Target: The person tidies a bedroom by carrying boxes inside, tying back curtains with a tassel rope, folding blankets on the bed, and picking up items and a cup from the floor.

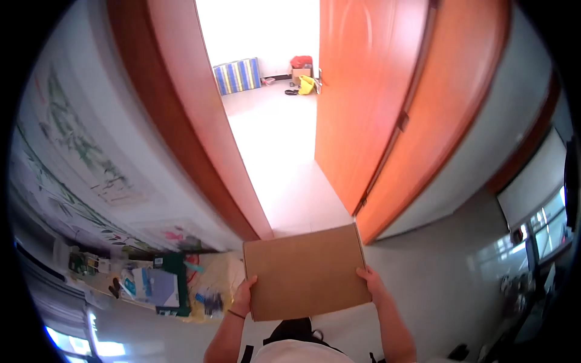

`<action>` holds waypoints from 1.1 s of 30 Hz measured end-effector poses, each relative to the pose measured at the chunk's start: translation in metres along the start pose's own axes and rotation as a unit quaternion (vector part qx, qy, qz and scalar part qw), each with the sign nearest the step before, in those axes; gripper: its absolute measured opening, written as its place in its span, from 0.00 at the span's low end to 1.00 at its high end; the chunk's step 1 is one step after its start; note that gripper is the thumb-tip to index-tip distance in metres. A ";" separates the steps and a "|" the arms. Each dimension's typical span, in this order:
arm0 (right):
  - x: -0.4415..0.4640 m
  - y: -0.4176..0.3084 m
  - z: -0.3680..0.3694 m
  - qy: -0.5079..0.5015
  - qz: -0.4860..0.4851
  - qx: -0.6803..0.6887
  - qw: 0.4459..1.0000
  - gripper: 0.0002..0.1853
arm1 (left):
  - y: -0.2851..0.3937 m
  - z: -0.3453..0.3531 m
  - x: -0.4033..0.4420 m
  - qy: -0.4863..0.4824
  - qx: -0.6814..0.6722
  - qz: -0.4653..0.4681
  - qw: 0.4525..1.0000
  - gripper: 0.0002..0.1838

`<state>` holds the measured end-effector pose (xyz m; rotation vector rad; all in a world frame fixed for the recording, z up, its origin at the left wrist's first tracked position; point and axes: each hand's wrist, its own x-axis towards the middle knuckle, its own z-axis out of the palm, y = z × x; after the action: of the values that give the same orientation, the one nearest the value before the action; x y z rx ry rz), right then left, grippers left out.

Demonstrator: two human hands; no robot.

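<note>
A flat brown cardboard box is held out in front of my body, just short of an open doorway. My left hand grips its left edge, with the thumb on top. On the opposite edge, my right hand holds the box the same way, thumb over the top face. The fingers beneath the box are hidden. The box looks closed and tilts slightly, its right side higher in view.
An orange wooden door stands open on the right of the doorway. Beyond it are a striped panel and a yellow bag on the floor. A cluttered table is at left. Windows and more items line the right.
</note>
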<state>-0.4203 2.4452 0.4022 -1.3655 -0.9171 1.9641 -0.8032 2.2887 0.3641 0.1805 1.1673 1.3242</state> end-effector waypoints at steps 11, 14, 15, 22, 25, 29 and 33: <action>0.487 -0.357 0.047 -0.065 -0.038 -0.060 0.995 0.26 | 0.266 0.156 0.485 0.051 -0.037 0.046 0.997 0.23; 0.612 -0.434 0.086 -0.121 -0.027 -0.059 0.991 0.26 | 0.338 0.174 0.575 0.097 -0.030 0.076 0.992 0.23; 0.645 -0.451 0.101 -0.131 -0.049 -0.077 0.987 0.26 | 0.345 0.167 0.602 0.124 -0.035 0.097 0.987 0.23; 0.936 -0.546 0.237 -0.248 -0.032 -0.133 0.959 0.28 | 0.473 0.140 0.757 0.208 -0.123 0.121 0.963 0.25; 1.008 -0.610 0.310 -0.246 0.027 -0.158 0.956 0.29 | 0.542 0.128 0.810 0.199 -0.128 0.142 0.961 0.25; 1.151 -0.658 0.399 -0.242 0.059 -0.159 0.955 0.31 | 0.669 0.119 0.923 0.218 -0.153 0.158 0.951 0.23; 1.303 -0.718 0.467 -0.208 0.024 -0.113 0.971 0.33 | 0.822 0.077 1.104 0.224 -0.055 0.150 0.961 0.25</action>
<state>-1.2223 3.7815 0.3644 -1.1153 -1.3452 2.2886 -1.4907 3.4830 0.3563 -0.0300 1.4808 1.7540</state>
